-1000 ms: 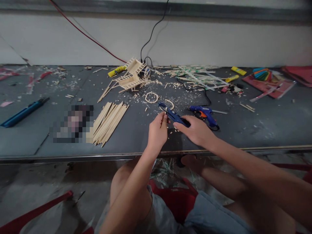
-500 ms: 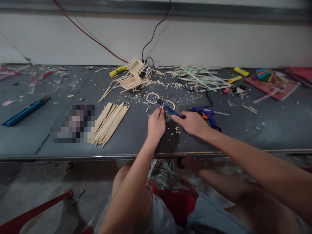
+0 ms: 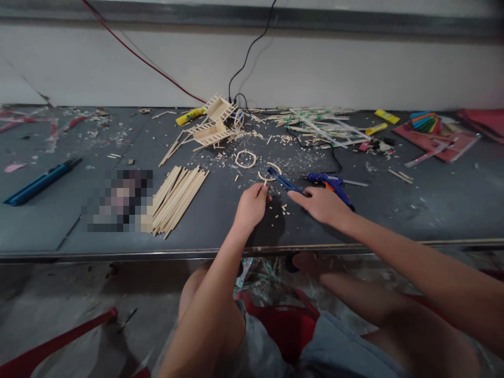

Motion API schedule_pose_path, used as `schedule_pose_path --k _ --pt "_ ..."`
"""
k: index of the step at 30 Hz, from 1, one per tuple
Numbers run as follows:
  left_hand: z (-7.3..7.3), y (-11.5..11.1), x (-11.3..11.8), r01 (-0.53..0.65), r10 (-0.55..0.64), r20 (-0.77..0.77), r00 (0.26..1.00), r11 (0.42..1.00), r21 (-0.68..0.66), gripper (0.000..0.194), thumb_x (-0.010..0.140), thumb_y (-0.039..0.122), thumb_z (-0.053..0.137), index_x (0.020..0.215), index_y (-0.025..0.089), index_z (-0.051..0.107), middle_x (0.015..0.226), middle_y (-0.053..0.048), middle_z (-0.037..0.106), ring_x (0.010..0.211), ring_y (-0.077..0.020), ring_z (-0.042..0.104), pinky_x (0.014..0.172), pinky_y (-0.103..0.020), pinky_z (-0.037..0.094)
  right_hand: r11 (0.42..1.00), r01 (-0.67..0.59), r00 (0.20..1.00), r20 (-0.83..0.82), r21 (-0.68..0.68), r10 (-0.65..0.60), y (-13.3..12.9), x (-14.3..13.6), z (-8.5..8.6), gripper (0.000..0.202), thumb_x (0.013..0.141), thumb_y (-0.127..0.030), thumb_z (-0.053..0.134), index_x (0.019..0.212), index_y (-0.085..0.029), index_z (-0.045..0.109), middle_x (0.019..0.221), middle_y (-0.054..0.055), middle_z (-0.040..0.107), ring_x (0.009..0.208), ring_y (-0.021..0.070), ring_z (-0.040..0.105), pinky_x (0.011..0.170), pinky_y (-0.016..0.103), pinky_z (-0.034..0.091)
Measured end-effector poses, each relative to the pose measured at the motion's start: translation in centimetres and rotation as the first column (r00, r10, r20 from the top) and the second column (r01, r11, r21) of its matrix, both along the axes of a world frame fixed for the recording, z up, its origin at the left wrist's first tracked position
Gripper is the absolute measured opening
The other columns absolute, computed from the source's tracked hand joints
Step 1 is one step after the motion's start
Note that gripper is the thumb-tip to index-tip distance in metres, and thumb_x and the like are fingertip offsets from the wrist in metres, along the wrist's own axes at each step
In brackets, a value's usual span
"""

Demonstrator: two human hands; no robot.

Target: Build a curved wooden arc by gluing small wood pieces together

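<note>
Between the thumb and fingers of my left hand [image 3: 252, 206] is a short piece of wooden stick [image 3: 265, 182]. My right hand [image 3: 321, 203] grips a blue cutting tool [image 3: 286, 182], its tip pointing up and left over a wooden ring [image 3: 261, 175] that the tool partly covers. Another ring of small stick pieces [image 3: 245, 151] lies just behind and to the left. Small cut bits [image 3: 284, 212] are scattered on the dark table [image 3: 220, 220] between my hands. A blue glue gun [image 3: 326, 179] rests behind my right hand.
Wooden sticks [image 3: 179, 199] lie in a bundle at the left, near a blurred patch. Farther left is a blue cutter [image 3: 41, 181]. Small wooden carts [image 3: 214, 134], yellow tubes [image 3: 191, 116] and loose sticks [image 3: 315, 123] line the back. Coloured sticks [image 3: 425, 122] are at the right.
The blue tool in my right hand has moved right, away from my left hand, uncovering more of the ring. My left hand has dropped slightly and still pinches the stick piece.
</note>
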State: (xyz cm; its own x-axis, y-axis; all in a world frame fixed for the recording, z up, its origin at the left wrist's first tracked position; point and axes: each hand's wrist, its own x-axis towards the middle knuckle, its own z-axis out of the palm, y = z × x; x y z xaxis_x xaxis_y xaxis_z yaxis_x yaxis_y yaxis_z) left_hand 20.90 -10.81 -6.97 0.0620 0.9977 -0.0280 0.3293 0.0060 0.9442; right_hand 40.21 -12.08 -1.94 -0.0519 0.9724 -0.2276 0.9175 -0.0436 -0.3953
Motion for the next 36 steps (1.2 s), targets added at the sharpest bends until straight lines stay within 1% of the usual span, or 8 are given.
schedule_pose_path --k 3,7,10,13,15,18,23,36 --pt "-0.1 0.4 -0.6 -0.008 0.008 -0.015 1.0 1.0 -0.013 0.026 0.09 0.034 0.043 0.086 0.017 0.063 0.07 -0.002 0.063 0.052 -0.0099 0.047 0.051 -0.022 0.034 0.998 0.05 0.998 -0.032 -0.024 -0.05 -0.1 0.8 0.4 0.065 0.078 -0.079 0.031 0.062 -0.021 0.053 0.069 0.007 0.065 0.066 0.0215 0.059 0.062 0.033 0.036" --pt "0.5 0.4 -1.1 -0.01 0.01 0.027 1.0 1.0 0.001 0.025 0.09 0.033 0.044 0.093 0.017 0.063 0.07 -0.001 0.061 0.05 -0.0086 0.045 0.05 -0.021 0.034 0.995 0.088 0.993 -0.072 -0.042 -0.091 -0.4 1.4 0.9 0.064 0.079 -0.079 0.031 0.064 -0.021 0.054 0.068 0.006 0.065 0.062 0.0202 0.059 0.061 0.033 0.037" --pt "1.2 -0.3 -0.6 0.052 -0.055 0.117 0.992 0.998 0.025 0.027 0.091 0.035 0.044 0.1 0.017 0.062 0.071 0.0 0.06 0.051 -0.0077 0.046 0.052 -0.02 0.037 0.998 0.062 0.992 -0.113 -0.029 -0.064 -1.2 1.2 1.3 0.061 0.079 -0.077 0.034 0.071 -0.021 0.059 0.073 0.006 0.067 0.068 0.0218 0.062 0.064 0.033 0.039" --pt "1.7 -1.0 0.1 0.102 -0.108 0.158 0.981 0.994 0.048 0.028 0.092 0.036 0.043 0.103 0.018 0.062 0.072 0.001 0.059 0.051 -0.0073 0.045 0.053 -0.02 0.038 1.0 0.018 0.989 -0.147 0.002 -0.018 -2.1 0.4 1.5 0.056 0.082 -0.072 0.038 0.084 -0.022 0.063 0.087 0.007 0.071 0.081 0.0241 0.064 0.071 0.033 0.041" --pt "1.9 -1.3 0.4 0.117 -0.125 0.138 0.982 0.991 0.065 0.028 0.092 0.036 0.043 0.1 0.017 0.062 0.072 0.0 0.059 0.053 -0.0078 0.046 0.054 -0.02 0.038 1.0 -0.001 0.989 -0.149 0.02 0.004 -2.5 -0.1 1.5 0.052 0.083 -0.069 0.041 0.091 -0.022 0.064 0.095 0.007 0.071 0.088 0.0255 0.065 0.076 0.034 0.043" --pt "2.3 -1.5 0.3 0.119 -0.127 0.069 0.99 0.988 0.101 0.029 0.092 0.036 0.043 0.088 0.016 0.064 0.074 -0.001 0.062 0.059 -0.009 0.049 0.058 -0.02 0.039 0.999 -0.018 0.992 -0.121 0.042 0.023 -2.8 -0.7 1.4 0.052 0.083 -0.067 0.043 0.094 -0.021 0.065 0.102 0.009 0.07 0.094 0.0278 0.064 0.08 0.036 0.044" --pt "2.9 -1.7 -0.2 0.12 -0.117 -0.03 0.993 0.983 0.138 0.032 0.093 0.034 0.043 0.074 0.016 0.062 0.074 -0.001 0.065 0.067 -0.0109 0.054 0.064 -0.021 0.039 0.996 -0.043 0.996 -0.075 0.081 0.049 -2.8 -0.9 1.3 0.053 0.082 -0.068 0.044 0.094 -0.02 0.065 0.102 0.01 0.07 0.096 0.0301 0.065 0.082 0.039 0.045" --pt "2.7 -1.6 -0.6 0.131 -0.113 -0.1 0.989 0.974 0.186 0.031 0.093 0.031 0.043 0.069 0.017 0.057 0.068 0.001 0.06 0.067 -0.0118 0.054 0.065 -0.021 0.037 0.991 -0.056 0.997 -0.048 0.118 0.062 -2.6 -0.9 0.8 0.055 0.081 -0.069 0.043 0.092 -0.02 0.066 0.096 0.01 0.071 0.091 0.0293 0.065 0.074 0.036 0.044"
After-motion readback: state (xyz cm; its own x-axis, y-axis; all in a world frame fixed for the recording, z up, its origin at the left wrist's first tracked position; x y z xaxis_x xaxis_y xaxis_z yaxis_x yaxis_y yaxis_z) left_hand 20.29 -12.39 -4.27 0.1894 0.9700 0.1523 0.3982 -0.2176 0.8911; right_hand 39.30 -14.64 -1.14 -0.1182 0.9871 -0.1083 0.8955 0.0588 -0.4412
